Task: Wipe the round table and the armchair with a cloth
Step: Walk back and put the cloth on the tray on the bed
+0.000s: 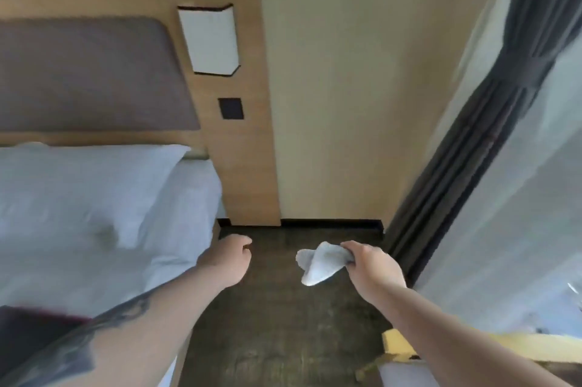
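A small white cloth [319, 262] hangs bunched in the air over the dark wooden floor, pinched by my right hand [371, 264]. My left hand [231, 259] is level with it to the left, its fingers curled shut with nothing in them. A yellow piece of furniture [396, 345] shows at the bottom right, partly behind my right forearm; I cannot tell whether it is the armchair. No round table is in view.
A bed with white pillows [88, 194] and a padded headboard fills the left. A wooden wall panel [242, 147] carries a white lamp [209, 40]. Dark curtains [472, 147] and a sheer curtain hang on the right. Dark floor [277, 323] runs between them.
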The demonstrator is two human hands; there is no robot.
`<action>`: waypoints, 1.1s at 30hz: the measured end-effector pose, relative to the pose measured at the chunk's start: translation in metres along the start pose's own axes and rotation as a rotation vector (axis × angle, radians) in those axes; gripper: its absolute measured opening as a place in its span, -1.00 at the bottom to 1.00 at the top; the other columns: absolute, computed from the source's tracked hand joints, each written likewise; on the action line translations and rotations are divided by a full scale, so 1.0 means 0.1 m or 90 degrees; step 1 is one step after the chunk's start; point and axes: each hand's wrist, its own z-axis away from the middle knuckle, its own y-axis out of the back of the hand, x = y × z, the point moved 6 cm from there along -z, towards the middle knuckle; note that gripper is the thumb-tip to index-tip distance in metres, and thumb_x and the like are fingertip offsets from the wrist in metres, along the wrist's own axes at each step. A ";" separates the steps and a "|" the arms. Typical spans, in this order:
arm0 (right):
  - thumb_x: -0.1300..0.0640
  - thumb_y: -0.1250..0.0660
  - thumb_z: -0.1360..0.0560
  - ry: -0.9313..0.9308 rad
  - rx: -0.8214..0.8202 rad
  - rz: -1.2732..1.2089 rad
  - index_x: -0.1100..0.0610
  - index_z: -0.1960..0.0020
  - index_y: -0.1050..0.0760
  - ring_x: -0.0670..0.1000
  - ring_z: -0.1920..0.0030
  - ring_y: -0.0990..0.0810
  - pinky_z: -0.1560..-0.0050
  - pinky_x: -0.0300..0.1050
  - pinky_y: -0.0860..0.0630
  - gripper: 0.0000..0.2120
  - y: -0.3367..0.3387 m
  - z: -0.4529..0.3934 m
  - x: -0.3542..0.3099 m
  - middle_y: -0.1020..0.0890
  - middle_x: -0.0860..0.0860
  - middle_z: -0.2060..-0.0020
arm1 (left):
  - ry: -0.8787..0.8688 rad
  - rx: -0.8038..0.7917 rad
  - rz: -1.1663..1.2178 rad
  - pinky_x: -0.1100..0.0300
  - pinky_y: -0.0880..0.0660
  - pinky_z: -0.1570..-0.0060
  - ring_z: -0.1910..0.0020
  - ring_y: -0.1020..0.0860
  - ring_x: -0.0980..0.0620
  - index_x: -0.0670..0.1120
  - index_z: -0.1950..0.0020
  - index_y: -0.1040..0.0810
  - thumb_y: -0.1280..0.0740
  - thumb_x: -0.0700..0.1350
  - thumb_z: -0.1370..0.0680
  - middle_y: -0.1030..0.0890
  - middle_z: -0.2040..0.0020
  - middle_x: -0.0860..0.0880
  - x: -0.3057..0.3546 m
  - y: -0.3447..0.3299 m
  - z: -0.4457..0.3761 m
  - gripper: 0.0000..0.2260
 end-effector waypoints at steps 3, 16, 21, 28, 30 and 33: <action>0.08 -0.15 -0.59 0.123 -0.020 0.029 -0.06 -0.27 -0.42 0.07 0.02 -0.58 0.13 -0.12 -0.51 -0.73 -0.15 -0.36 -1.00 -0.62 -0.02 -0.05 | 0.102 0.055 0.029 0.16 -0.35 -0.33 -0.41 -0.37 0.02 0.12 -0.48 -0.32 -0.05 -0.02 -0.67 -0.31 -0.50 0.11 -0.90 0.39 0.21 -0.62; 0.04 -0.11 -0.62 0.537 -0.209 0.093 -0.03 -0.08 -0.41 0.01 0.21 -0.54 0.28 -0.11 -0.46 -0.88 -1.66 -0.42 -4.36 -0.58 -0.04 0.17 | 0.502 0.158 0.184 0.08 -0.34 -0.38 -0.42 -0.38 0.00 0.05 -0.46 -0.38 -0.09 -0.09 -0.65 -0.36 -0.49 0.06 -3.65 0.62 1.42 -0.62; 0.03 -0.19 -0.58 0.676 -0.282 0.085 0.05 -0.11 -0.47 0.03 0.18 -0.52 0.28 -0.18 -0.40 -0.82 -2.19 -0.22 -5.14 -0.55 -0.05 0.21 | 0.675 0.168 0.271 0.09 -0.33 -0.38 -0.41 -0.38 0.00 0.07 -0.49 -0.33 -0.05 -0.11 -0.67 -0.34 -0.49 0.08 -4.04 0.42 1.87 -0.62; 0.07 -0.14 -0.61 0.819 -0.322 0.118 0.04 -0.22 -0.45 0.05 -0.03 -0.60 0.15 -0.19 -0.36 -0.77 -2.85 0.21 -5.85 -0.64 0.00 -0.01 | 0.819 0.206 0.361 0.09 -0.45 -0.22 -0.27 -0.51 -0.06 0.13 -0.47 -0.34 -0.05 -0.09 -0.65 -0.47 -0.39 0.01 -4.40 0.23 2.05 -0.61; 0.10 -0.11 -0.62 0.818 -0.316 0.134 0.05 -0.24 -0.45 0.06 -0.06 -0.59 0.04 -0.14 -0.47 -0.75 -3.04 0.28 -5.99 -0.63 0.02 -0.04 | 0.828 0.211 0.364 0.06 -0.45 -0.22 -0.27 -0.51 -0.06 0.12 -0.47 -0.34 -0.05 -0.10 -0.65 -0.48 -0.38 0.00 -4.48 0.18 2.08 -0.61; 0.17 -0.09 -0.61 0.788 -0.344 0.153 0.09 -0.27 -0.44 0.11 -0.11 -0.58 -0.07 -0.03 -0.51 -0.72 -3.38 0.35 -6.12 -0.62 0.06 -0.10 | 0.834 0.214 0.364 0.07 -0.46 -0.18 -0.26 -0.51 -0.07 0.11 -0.45 -0.37 -0.06 -0.11 -0.64 -0.49 -0.37 0.03 -4.68 0.07 2.15 -0.61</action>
